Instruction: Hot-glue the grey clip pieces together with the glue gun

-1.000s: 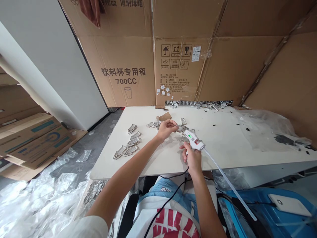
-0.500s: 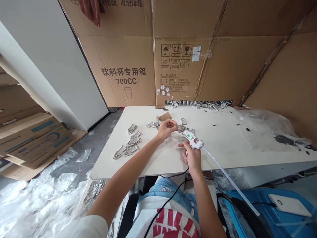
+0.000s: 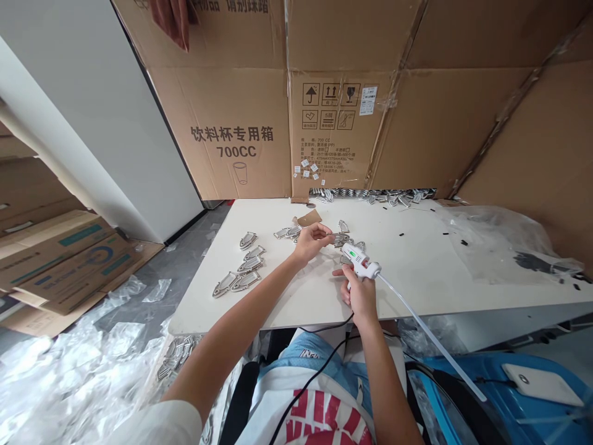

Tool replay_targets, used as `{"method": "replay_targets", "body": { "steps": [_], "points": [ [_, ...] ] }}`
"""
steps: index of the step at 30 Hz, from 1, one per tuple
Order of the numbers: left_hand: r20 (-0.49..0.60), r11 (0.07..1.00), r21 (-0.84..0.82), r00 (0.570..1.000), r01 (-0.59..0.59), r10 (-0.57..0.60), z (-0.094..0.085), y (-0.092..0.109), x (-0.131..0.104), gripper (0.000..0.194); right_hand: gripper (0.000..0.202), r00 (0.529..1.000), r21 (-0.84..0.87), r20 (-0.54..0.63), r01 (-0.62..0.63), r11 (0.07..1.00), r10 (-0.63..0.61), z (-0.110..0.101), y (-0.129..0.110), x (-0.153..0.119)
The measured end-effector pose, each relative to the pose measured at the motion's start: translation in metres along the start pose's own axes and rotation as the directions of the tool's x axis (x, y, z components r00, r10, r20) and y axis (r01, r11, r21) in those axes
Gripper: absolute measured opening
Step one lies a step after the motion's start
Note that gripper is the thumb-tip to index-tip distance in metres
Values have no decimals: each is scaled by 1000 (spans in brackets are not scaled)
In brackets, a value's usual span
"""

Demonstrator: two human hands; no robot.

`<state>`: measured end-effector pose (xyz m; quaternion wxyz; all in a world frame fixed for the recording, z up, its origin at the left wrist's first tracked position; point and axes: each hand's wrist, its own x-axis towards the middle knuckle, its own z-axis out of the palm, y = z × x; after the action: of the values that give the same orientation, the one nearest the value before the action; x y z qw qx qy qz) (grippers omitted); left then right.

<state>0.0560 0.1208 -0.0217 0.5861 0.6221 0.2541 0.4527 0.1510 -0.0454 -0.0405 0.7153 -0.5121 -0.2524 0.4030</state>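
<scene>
My right hand (image 3: 361, 292) is closed around a white hot glue gun (image 3: 359, 261) with a green light. A long translucent glue stick (image 3: 430, 337) runs out of its back. The gun's nose points up and left, close to several silver metal frame pieces (image 3: 341, 238). My left hand (image 3: 311, 241) is closed in a pinch beside those pieces; what its fingertips hold is too small to make out. More silver metal frames (image 3: 250, 264) lie to the left on the white table (image 3: 296, 309).
A tall cardboard wall (image 3: 236, 93) closes off the back, with a heap of metal pieces (image 3: 398, 198) under its edge. At right lie a clear plastic bag (image 3: 491, 247) and small black bits. A black cable (image 3: 319, 371) crosses my lap. Brown cardboard (image 3: 309, 217) lies behind my left hand.
My left fingertips have shifted very slightly beside the metal pieces. My right hand and the glue gun have hardly moved.
</scene>
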Motion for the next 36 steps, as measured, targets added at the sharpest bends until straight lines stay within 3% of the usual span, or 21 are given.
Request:
{"method": "replay_targets", "body": {
  "steps": [23, 36],
  "points": [
    [-1, 999, -34, 1000, 17, -17, 3, 1, -1, 44, 43, 999, 6, -8, 40, 999, -40, -2, 5, 3],
    [-36, 999, -25, 999, 34, -34, 2, -2, 1, 43, 47, 1000, -5, 23, 1, 1000, -1, -2, 2, 1]
  ]
}}
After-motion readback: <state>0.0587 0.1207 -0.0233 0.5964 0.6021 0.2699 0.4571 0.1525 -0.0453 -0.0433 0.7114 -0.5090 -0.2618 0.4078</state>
